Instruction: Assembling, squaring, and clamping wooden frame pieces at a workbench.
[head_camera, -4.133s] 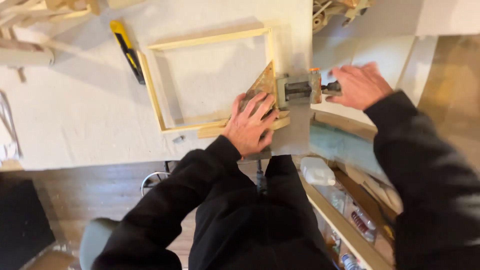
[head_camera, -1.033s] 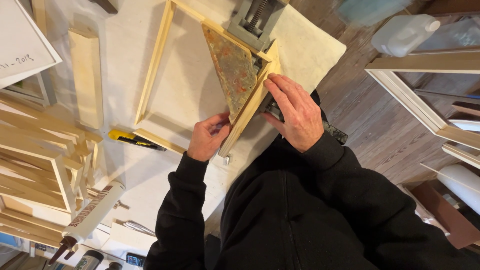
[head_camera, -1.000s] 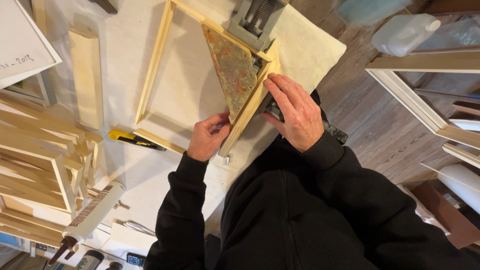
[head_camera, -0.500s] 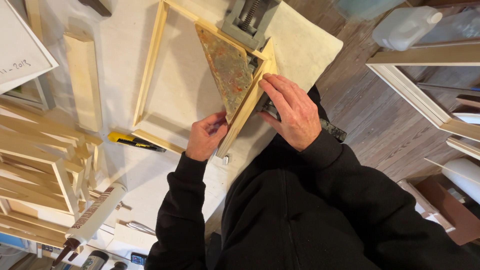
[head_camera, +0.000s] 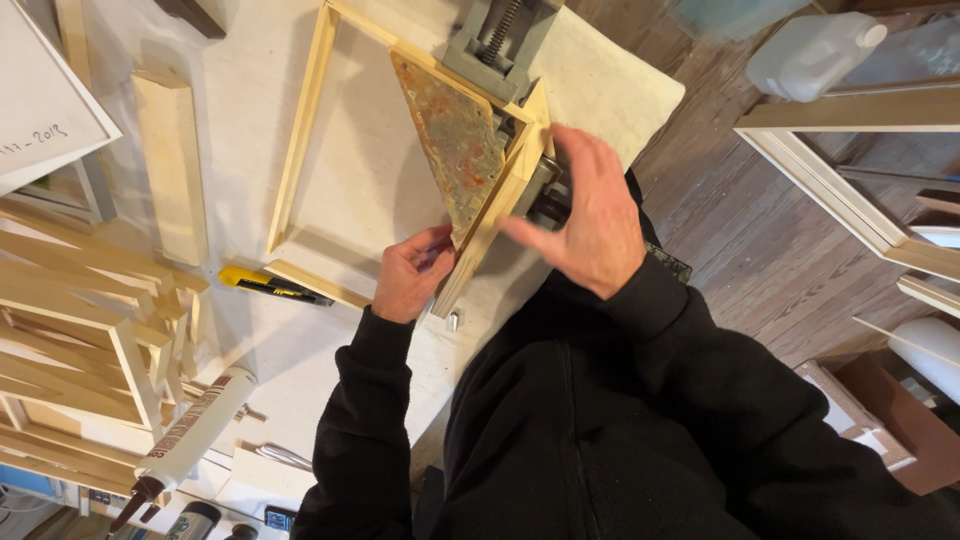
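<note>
1. Both hands work at one corner of a pale wooden frame (head_camera: 300, 130) lying flat on a white-covered workbench (head_camera: 250, 330); the right hand (head_camera: 590, 225) hovers open, fingers spread, over the corner and the dark handle beneath it, gripping nothing I can see, while the left hand (head_camera: 410, 275) is curled closed around the near end of a frame bar (head_camera: 490, 230)
2. Black sleeves and a black jacket fill the lower half of the view
3. Stacked wooden frames (head_camera: 80, 340) lie at the left, well apart from the work
4. A grey metal corner clamp (head_camera: 500, 45) holds the frame's corner at the top edge of the bench
5. A rust-speckled triangular plate (head_camera: 455, 140) lies inside that corner, touching both bars
6. A caulking tube (head_camera: 190, 435) lies near the bench's lower left
7. A yellow utility knife (head_camera: 265, 285) lies just beside the frame's loose end
8. To do this well, I judge the left hand should press the bar snug against the plate before any tightening
</note>
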